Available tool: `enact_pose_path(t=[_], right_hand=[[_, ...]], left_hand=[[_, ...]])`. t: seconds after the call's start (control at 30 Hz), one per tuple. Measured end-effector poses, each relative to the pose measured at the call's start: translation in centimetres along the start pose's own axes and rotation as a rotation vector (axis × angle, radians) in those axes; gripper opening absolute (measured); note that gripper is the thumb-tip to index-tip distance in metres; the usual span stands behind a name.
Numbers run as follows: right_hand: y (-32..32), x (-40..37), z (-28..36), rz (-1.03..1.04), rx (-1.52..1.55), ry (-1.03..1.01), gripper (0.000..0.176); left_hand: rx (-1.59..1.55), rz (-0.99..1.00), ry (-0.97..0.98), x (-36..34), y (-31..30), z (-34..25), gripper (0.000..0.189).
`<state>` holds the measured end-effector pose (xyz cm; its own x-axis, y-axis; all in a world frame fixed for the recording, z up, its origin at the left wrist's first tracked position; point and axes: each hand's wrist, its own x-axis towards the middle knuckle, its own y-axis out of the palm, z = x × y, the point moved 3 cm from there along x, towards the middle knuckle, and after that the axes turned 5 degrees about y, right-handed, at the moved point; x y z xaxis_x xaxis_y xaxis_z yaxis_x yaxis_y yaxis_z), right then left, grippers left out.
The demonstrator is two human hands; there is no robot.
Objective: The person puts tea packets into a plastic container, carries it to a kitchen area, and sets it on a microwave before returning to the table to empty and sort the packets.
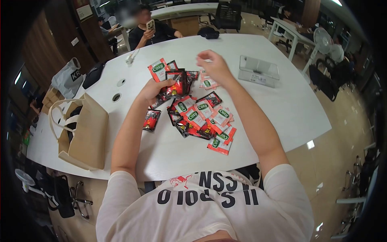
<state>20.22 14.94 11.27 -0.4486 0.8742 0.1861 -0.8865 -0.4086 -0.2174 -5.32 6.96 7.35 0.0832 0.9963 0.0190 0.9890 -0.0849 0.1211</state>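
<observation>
My left hand (152, 90) is closed on a black-and-red sachet (176, 84), thumb on top, over a heap of similar sachets. My right hand (215, 66) is raised at the far side of the heap, its fingers loosely bent and apart, with nothing visible in them. Below it lie a few white-and-orange Cozy sachets (208, 83), partly hidden by the wrist. Nearer my body is a mixed pile of Cozy sachets (194, 117) and black-and-red ones. A lone black-and-red sachet (151, 119) rests beside my left forearm.
A clear plastic box (258, 72) stands on the white table (290, 117) to the right. On the left are a beige tote bag (90, 137), a cable hole (116, 97) and a white plug (129, 59). A person holding a phone (150, 26) sits opposite, near a black pouch (209, 33).
</observation>
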Motion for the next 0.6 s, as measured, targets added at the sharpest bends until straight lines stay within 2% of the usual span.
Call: enact_pose_path(t=[0.1, 0.17, 0.27, 0.37, 0.47, 0.5, 0.6], right_hand=[[-4.1, 4.9, -6.8, -0.157, -0.609, -0.122, 0.06], [-3.9, 4.7, -10.0, -0.226, -0.991, 0.167, 0.067], [-2.7, 3.1, -14.3, -0.292, -1.129, 0.06, 0.066], [-1.6, 2.1, -11.7, -0.114, -0.92, 0.06, 0.059], [0.3, 2.3, -12.4, -0.07, -0.862, -0.098, 0.052], [1.1, 2.3, -12.6, -0.115, -0.818, -0.169, 0.048], [2.7, 2.8, -12.8, -0.078, -0.697, -0.237, 0.046]], left_hand=[[0.121, 0.012, -0.113, -1.0, -5.1, -1.5, 0.04], [0.226, 0.047, -0.155, -1.1, -8.6, -1.1, 0.042], [0.28, 0.042, -0.25, -1.4, -11.4, -0.4, 0.048], [0.261, 0.039, -0.307, -1.4, -12.1, 1.7, 0.048], [0.213, 0.062, -0.33, -0.4, -11.0, 3.4, 0.045], [0.179, 0.058, -0.356, -0.2, -10.1, 3.5, 0.044], [0.199, 0.025, -0.351, 0.6, -7.1, 4.0, 0.043]])
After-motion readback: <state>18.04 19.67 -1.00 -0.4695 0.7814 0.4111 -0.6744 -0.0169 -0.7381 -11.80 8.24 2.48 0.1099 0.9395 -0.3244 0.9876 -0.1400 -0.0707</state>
